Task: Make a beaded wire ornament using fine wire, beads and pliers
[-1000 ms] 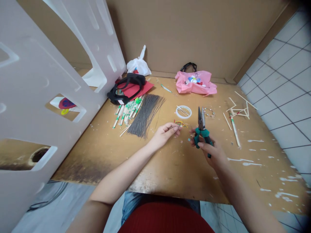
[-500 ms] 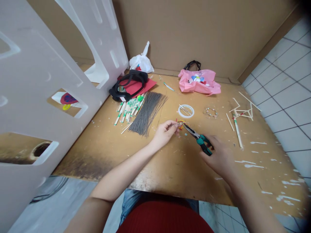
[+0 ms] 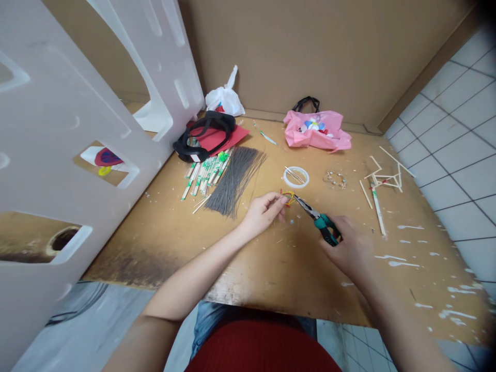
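Over the middle of the wooden table [image 3: 256, 268], my left hand [image 3: 265, 212] pinches a small piece of thin wire with yellow and red parts [image 3: 289, 197]. My right hand [image 3: 346, 243] is wrapped round the teal and black handles of long-nose pliers [image 3: 321, 223]. The pliers' tips meet the right side of the wire piece, close to my left fingertips. Whether the jaws grip the wire is too small to tell. Just beyond my hands lies a white ring [image 3: 296, 176] with thin metal sticks across it.
A bundle of grey wires [image 3: 234, 181], wrapped sticks [image 3: 207, 173] and a black head strap [image 3: 205, 137] on red paper lie left. Behind are a white bag [image 3: 225, 99] and a pink bag [image 3: 318, 135]. A beaded wire loop [image 3: 335, 180] and a stick frame [image 3: 387, 180] are right.
The pliers have turned slightly, and their handles look further apart. The yellow and red wire piece has shifted a little between my left fingers and the tips.
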Demonstrator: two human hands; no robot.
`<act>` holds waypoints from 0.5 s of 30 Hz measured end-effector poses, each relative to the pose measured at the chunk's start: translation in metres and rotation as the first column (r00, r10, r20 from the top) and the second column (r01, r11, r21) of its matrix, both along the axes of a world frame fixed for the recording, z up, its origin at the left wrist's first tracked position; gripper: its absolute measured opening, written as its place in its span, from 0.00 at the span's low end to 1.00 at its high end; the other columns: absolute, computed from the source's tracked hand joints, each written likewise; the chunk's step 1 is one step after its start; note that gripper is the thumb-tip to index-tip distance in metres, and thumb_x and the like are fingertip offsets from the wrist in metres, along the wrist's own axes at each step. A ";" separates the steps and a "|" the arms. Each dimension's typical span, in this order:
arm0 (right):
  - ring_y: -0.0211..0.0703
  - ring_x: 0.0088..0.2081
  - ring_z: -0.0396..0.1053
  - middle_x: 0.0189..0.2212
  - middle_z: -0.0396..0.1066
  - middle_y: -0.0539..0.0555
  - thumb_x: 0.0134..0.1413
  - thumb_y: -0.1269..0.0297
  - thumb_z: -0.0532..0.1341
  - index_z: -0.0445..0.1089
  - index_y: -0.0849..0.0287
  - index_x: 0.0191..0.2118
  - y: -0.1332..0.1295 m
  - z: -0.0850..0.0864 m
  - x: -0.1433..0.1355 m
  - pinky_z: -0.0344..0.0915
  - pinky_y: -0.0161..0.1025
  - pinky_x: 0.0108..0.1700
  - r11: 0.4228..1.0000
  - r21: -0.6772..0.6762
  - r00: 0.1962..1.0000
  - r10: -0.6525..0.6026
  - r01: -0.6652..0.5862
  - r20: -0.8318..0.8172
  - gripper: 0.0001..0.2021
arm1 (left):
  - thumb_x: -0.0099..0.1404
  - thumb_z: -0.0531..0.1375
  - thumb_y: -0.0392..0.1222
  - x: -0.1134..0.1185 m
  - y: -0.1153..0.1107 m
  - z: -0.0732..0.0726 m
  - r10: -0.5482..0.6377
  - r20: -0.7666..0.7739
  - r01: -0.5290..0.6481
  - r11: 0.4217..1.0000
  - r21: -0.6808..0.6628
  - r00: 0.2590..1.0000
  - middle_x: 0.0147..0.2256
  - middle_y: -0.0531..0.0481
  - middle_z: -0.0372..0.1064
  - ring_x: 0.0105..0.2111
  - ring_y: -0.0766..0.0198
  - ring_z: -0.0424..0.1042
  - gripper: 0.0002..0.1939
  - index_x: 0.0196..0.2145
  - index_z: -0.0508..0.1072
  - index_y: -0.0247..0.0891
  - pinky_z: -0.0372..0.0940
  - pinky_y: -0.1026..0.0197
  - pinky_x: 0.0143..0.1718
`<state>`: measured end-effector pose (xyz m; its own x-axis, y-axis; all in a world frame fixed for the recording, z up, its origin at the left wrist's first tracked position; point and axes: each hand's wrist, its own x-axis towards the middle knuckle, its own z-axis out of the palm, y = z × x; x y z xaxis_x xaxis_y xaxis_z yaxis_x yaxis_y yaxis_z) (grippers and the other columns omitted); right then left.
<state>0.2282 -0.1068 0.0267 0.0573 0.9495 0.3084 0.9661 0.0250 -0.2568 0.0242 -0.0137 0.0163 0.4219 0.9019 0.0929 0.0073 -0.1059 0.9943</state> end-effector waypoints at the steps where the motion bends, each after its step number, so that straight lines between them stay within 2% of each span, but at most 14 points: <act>1: 0.41 0.28 0.69 0.36 0.72 0.53 0.42 0.64 0.59 0.68 0.57 0.46 0.000 -0.002 0.000 0.63 0.38 0.30 1.000 -0.006 1.000 0.005 -0.005 -0.009 0.20 | 0.64 0.52 0.51 -0.001 -0.001 0.001 0.017 -0.063 -0.015 0.999 0.046 0.998 0.22 0.54 0.66 0.19 0.71 0.68 0.16 0.32 0.67 0.35 0.61 0.68 0.25; 4: 0.41 0.28 0.68 0.37 0.72 0.53 0.41 0.66 0.59 0.67 0.57 0.46 -0.002 -0.011 -0.002 0.64 0.38 0.30 0.997 -0.052 0.994 0.046 -0.051 -0.096 0.21 | 0.66 0.50 0.50 -0.004 -0.001 0.002 0.118 -0.240 -0.073 0.980 0.187 0.964 0.18 0.56 0.63 0.16 0.72 0.65 0.16 0.31 0.68 0.36 0.58 0.69 0.21; 6: 0.41 0.30 0.69 0.37 0.71 0.54 0.42 0.67 0.58 0.66 0.57 0.47 -0.003 -0.020 -0.004 0.66 0.37 0.32 0.993 -0.066 0.978 0.084 -0.098 -0.190 0.21 | 0.66 0.50 0.49 -0.006 -0.001 0.001 0.160 -0.295 -0.091 0.967 0.236 0.942 0.17 0.57 0.62 0.16 0.72 0.64 0.15 0.30 0.68 0.36 0.57 0.69 0.21; 10: 0.43 0.35 0.70 0.38 0.71 0.54 0.42 0.68 0.58 0.66 0.57 0.47 -0.007 -0.032 -0.009 0.68 0.38 0.36 0.994 -0.045 0.963 0.089 -0.104 -0.255 0.21 | 0.67 0.48 0.50 -0.005 0.000 -0.001 0.111 -0.257 -0.056 0.976 0.212 0.960 0.18 0.57 0.63 0.15 0.73 0.64 0.16 0.30 0.67 0.36 0.58 0.70 0.21; 15: 0.41 0.31 0.69 0.39 0.70 0.53 0.42 0.67 0.59 0.65 0.56 0.48 -0.009 -0.031 -0.012 0.68 0.39 0.35 0.999 -0.016 0.980 0.034 -0.038 -0.196 0.22 | 0.67 0.49 0.48 -0.003 0.000 -0.004 0.138 -0.276 -0.059 0.960 0.275 0.951 0.19 0.56 0.63 0.16 0.72 0.65 0.15 0.31 0.67 0.36 0.58 0.70 0.22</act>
